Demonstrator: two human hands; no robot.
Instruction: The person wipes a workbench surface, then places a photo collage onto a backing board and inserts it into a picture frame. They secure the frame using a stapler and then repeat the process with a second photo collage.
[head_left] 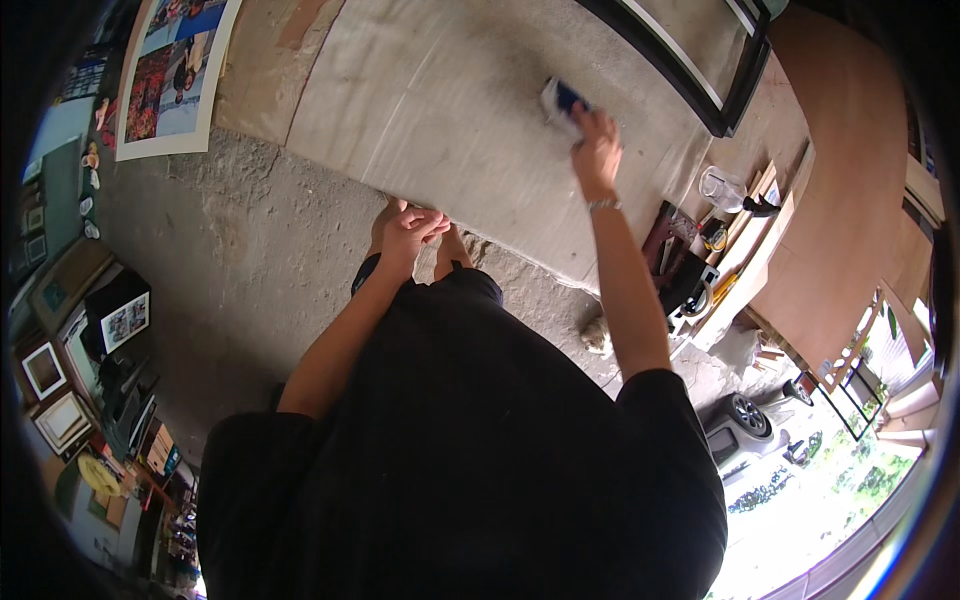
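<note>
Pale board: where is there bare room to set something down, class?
Widest: the pale board between the photo sheet and right hand. Narrower: between that hand and the black frame. Crowded: beyond the right end, around the spray bottle.

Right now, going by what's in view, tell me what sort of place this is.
Probably a picture-framing workshop: a large black frame lies on the work surface, more frames stand at the left, and a spray bottle lies to the right.
</note>
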